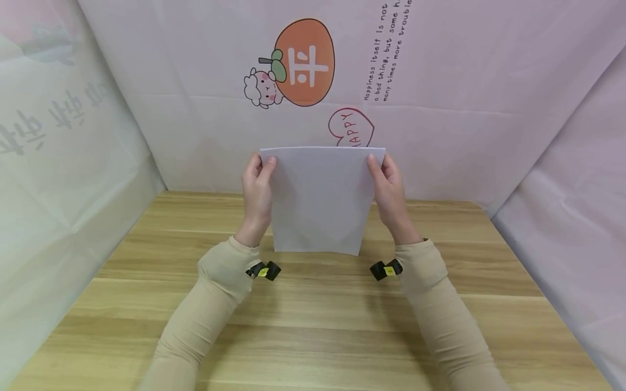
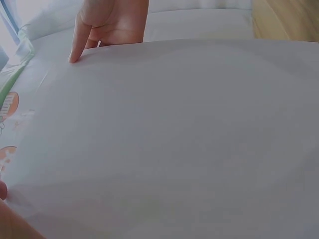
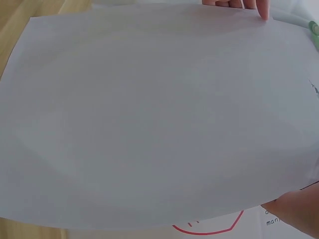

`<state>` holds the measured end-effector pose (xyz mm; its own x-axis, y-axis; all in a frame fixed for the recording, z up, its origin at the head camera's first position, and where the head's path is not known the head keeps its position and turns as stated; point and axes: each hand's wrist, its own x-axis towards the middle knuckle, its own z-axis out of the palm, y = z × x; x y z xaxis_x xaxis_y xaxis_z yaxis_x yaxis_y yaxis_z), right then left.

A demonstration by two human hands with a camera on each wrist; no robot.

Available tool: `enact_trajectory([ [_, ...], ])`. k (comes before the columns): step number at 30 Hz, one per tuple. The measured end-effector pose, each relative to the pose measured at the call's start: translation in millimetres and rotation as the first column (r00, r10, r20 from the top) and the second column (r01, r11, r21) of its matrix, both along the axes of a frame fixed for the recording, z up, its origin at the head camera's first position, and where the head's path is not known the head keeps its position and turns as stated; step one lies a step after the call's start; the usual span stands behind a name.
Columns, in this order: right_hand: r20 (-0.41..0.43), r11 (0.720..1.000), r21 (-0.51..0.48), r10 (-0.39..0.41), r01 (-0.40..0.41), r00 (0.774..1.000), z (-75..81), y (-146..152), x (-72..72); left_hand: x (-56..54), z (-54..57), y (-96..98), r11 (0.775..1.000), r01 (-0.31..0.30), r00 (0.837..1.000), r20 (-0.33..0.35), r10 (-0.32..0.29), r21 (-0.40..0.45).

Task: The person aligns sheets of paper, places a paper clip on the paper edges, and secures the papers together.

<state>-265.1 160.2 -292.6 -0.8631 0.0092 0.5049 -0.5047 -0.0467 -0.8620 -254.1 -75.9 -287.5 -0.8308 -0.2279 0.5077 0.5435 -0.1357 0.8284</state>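
Note:
A blank white sheet of paper (image 1: 318, 201) hangs upright above the table, its lower edge free. My left hand (image 1: 257, 187) pinches it near the top left corner, thumb on the near face and fingers behind. At the top right corner my right hand (image 1: 388, 190) pinches it the same way. The paper (image 2: 174, 129) fills most of the left wrist view, where the right hand (image 2: 112, 22) shows at the upper edge. In the right wrist view the paper (image 3: 149, 114) bows slightly, and part of the right hand (image 3: 299, 209) appears at lower right.
Below lies a wood-grain table (image 1: 313, 326). A pale printed cloth (image 1: 210, 70) with an orange fruit drawing and lettering hangs behind it, and white cloth (image 1: 58, 136) covers the sides. Small black wrist cameras (image 1: 266, 270) sit at both cuffs.

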Motion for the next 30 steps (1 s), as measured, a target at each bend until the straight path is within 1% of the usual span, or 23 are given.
enact_trajectory([
  [4,-0.002,1.000,-0.004,-0.007,0.007,1.000,2.0,-0.8,0.4,-0.9,0.5,-0.1,1.000,-0.008,1.000,-0.003,0.008,0.000],
  [9,-0.003,0.999,0.003,-0.037,0.037,0.999,3.0,-1.8,0.7,-2.0,0.6,0.8,1.000,-0.015,1.000,-0.017,0.015,0.005],
  [14,-0.006,0.999,0.001,-0.049,0.049,0.999,2.9,-2.2,0.6,-2.1,1.6,2.1,0.999,-0.035,0.999,-0.026,0.035,0.008],
  [15,-0.007,0.999,0.002,-0.049,0.049,0.999,2.9,-2.3,0.5,0.8,4.4,2.5,0.999,-0.037,0.999,-0.019,0.037,0.008],
  [18,-0.012,0.999,0.001,-0.055,0.055,0.998,3.5,-2.6,0.5,1.6,5.6,3.1,0.999,-0.043,0.999,-0.016,0.043,0.011],
  [21,-0.023,0.998,0.009,-0.060,0.060,0.998,5.0,-2.9,0.4,2.2,7.4,3.3,0.999,-0.036,0.999,-0.019,0.036,0.013],
  [22,-0.027,0.998,0.010,-0.062,0.063,0.998,5.8,-3.0,0.5,-0.7,5.5,3.1,0.999,-0.038,0.999,-0.027,0.038,0.014],
  [25,-0.036,0.998,0.012,-0.064,0.064,0.997,7.9,-3.0,0.7,0.0,8.0,3.1,0.999,-0.031,0.999,-0.038,0.031,0.016],
  [30,-0.035,0.999,-0.006,-0.044,0.044,0.998,9.4,-3.0,0.8,0.2,9.2,3.0,0.999,-0.028,0.999,-0.045,0.028,0.017],
])
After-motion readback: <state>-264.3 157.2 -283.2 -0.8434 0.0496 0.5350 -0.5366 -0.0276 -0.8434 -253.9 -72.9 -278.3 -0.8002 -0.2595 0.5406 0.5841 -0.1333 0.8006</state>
